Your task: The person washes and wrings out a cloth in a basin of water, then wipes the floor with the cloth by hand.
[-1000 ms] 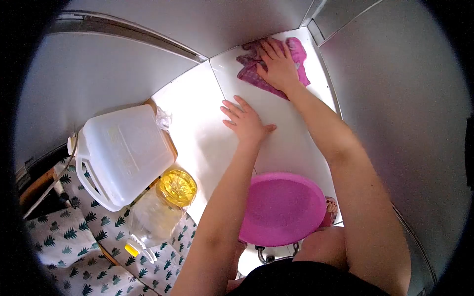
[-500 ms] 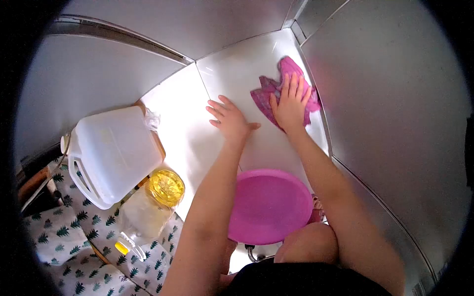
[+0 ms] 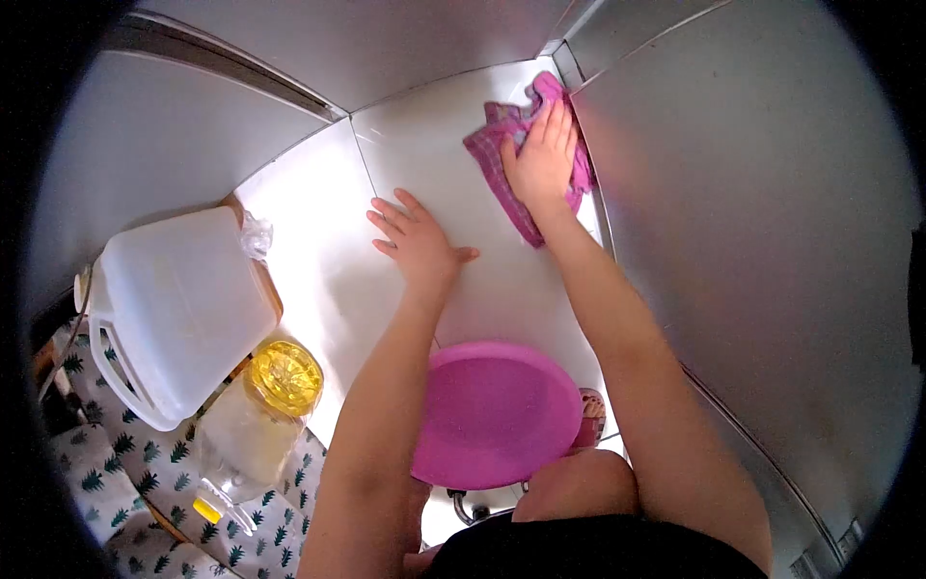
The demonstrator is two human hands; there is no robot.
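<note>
Near the far corner of the white floor [image 3: 502,289], the pink cloth [image 3: 495,150] lies under the right hand [image 3: 542,170], flat with fingers extended, closer to the corner than half a second ago. The left hand [image 3: 422,249] stays on bare floor, fingers spread, holding nothing. A pink basin [image 3: 502,417] sits between the arms.

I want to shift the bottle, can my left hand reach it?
Probably yes: the left hand looks empty, and only open floor seems to lie between it and the bottle.

The left hand [image 3: 417,249] is resting palm down, splayed, nearer and left; the right hand [image 3: 542,169] is lying flatter, farther right.
</note>
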